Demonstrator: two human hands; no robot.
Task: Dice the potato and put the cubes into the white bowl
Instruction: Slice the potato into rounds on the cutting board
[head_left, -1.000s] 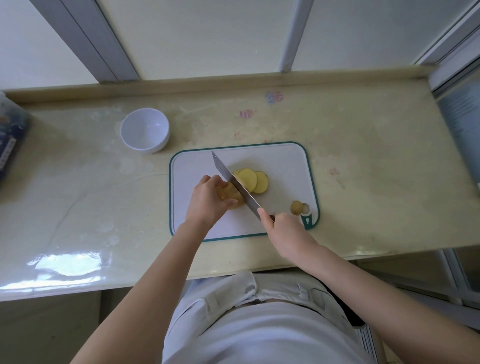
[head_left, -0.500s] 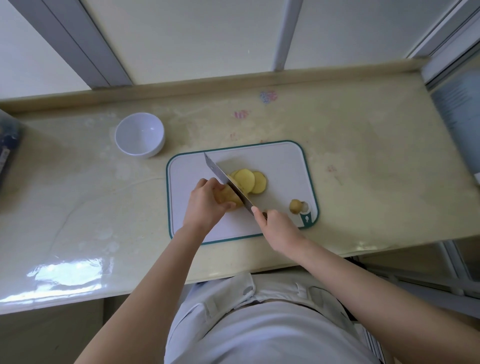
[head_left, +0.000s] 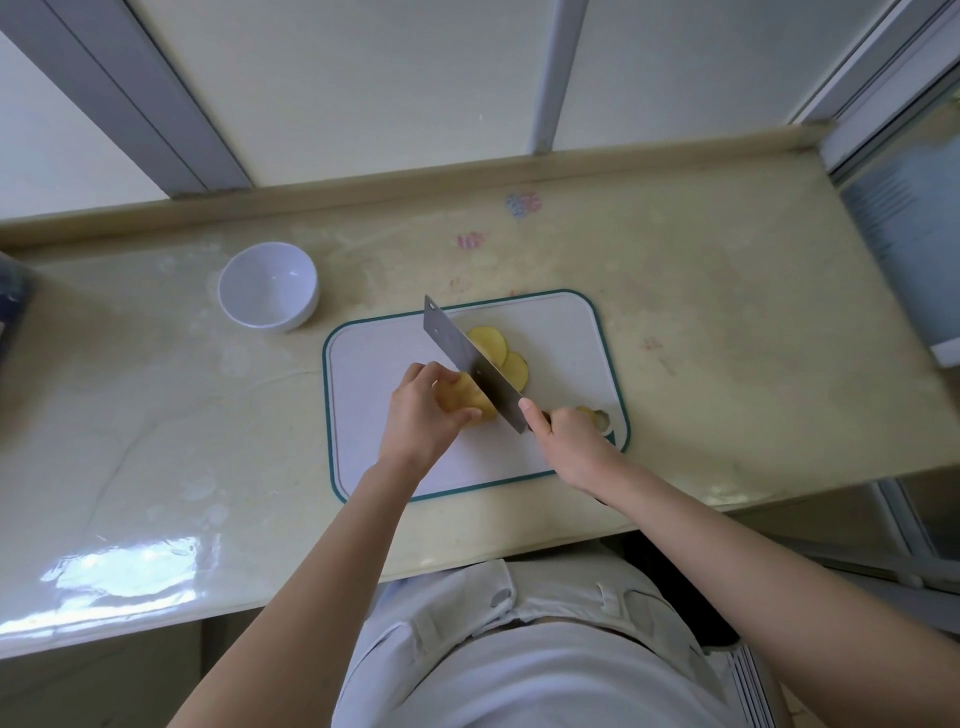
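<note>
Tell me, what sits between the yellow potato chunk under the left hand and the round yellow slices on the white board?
The broad grey steel knife blade, gripped by the right hand, separates them, as the head view shows.

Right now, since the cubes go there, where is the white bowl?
In the head view, the white bowl stands on the counter, upper left of the cutting board.

The white rectangular plastic cutting board (head_left: 374, 374) lay on the cream glossy countertop (head_left: 727, 364). The round white bowl (head_left: 267, 286) stood behind it to your left. On the board, the yellow potato chunk (head_left: 472, 400) sat left of the steel cleaver (head_left: 462, 353); the round yellow potato slices (head_left: 493, 340) lay overlapped to its right.
</note>
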